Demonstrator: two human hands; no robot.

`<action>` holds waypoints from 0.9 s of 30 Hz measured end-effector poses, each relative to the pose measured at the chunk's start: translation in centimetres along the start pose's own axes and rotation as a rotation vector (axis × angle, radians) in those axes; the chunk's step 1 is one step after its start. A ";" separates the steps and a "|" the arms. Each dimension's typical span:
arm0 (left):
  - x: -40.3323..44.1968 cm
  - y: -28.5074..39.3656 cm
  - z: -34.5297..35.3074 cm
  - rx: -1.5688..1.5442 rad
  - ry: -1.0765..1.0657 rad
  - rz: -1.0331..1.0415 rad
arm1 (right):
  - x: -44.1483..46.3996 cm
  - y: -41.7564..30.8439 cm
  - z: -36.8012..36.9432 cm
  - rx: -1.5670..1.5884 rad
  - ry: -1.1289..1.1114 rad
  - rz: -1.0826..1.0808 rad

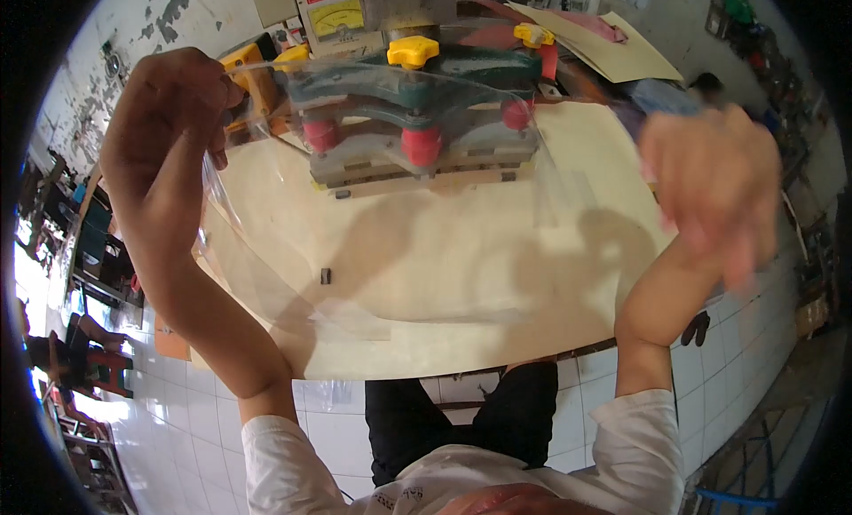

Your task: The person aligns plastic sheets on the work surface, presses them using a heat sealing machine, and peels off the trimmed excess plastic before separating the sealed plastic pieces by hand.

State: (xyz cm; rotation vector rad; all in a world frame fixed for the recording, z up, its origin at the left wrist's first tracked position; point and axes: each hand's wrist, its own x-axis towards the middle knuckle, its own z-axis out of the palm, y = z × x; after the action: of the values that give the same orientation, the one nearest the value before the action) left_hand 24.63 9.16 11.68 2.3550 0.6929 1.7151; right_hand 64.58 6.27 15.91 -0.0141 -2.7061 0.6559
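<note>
My left hand (182, 98) is raised at the upper left, fingers closed on the corner of a clear plastic sheet (248, 266). The transparent sheet hangs over the pale board (444, 346) and in front of the dark green machine (479, 67), which has yellow knobs (414, 51) and red cylinders (422, 146). At the upper right, my right hand (714, 182) is up beside the board, smeared by motion; its fingers and anything in them cannot be made out. A small dark block (326, 276) lies on the board.
Behind the machine stands a box with a yellow dial (337, 19). Cream sheets (603, 44) lie at the back right. On the left, a person sits near a red stool (111, 373). A blue metal frame (745, 497) is at the lower right.
</note>
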 end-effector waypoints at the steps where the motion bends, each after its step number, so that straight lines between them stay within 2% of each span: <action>1: 0.1 0.2 0.1 0.003 0.000 0.007 | 0.0 0.9 1.2 -0.064 0.253 0.094; 2: 0.1 0.4 0.3 0.006 0.005 -0.002 | 0.4 1.7 2.4 -0.101 0.503 0.198; 3: 0.0 0.5 0.6 0.010 0.010 -0.012 | 1.5 2.6 2.9 -0.217 0.578 0.256; 4: 0.0 0.7 0.8 -0.021 0.048 -0.043 | 2.2 3.7 3.4 -0.220 0.580 0.250; 6: 0.0 0.8 1.0 -0.023 0.047 -0.031 | 3.0 5.8 4.5 -0.470 0.611 0.396; 7: 0.1 0.8 1.0 -0.030 0.045 -0.024 | 3.3 6.1 4.6 -0.470 0.614 0.393; 9: 0.1 0.8 1.0 -0.030 0.046 -0.016 | 3.6 6.6 4.8 -0.418 0.587 0.524; 12: 0.0 0.9 1.3 -0.048 0.068 -0.011 | 3.3 7.8 4.9 -0.294 0.572 0.438; 19: -0.2 0.8 1.0 -0.074 0.042 0.005 | 2.9 8.6 4.7 -0.255 0.579 0.456; 21: -0.2 0.9 1.1 -0.078 0.050 -0.001 | 2.9 8.4 4.6 -0.130 0.569 0.537; 25: -0.3 1.3 0.8 -0.054 0.015 -0.010 | 3.0 8.0 4.2 -0.182 0.509 0.551; 27: -0.2 1.4 1.0 -0.040 0.041 -0.022 | 3.1 7.4 4.0 -0.041 0.470 0.634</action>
State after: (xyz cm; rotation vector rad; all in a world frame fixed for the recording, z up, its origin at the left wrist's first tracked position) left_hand 25.93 7.98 11.69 2.2830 0.6816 1.7561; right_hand 59.73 11.44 10.37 -0.9414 -2.2304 0.6567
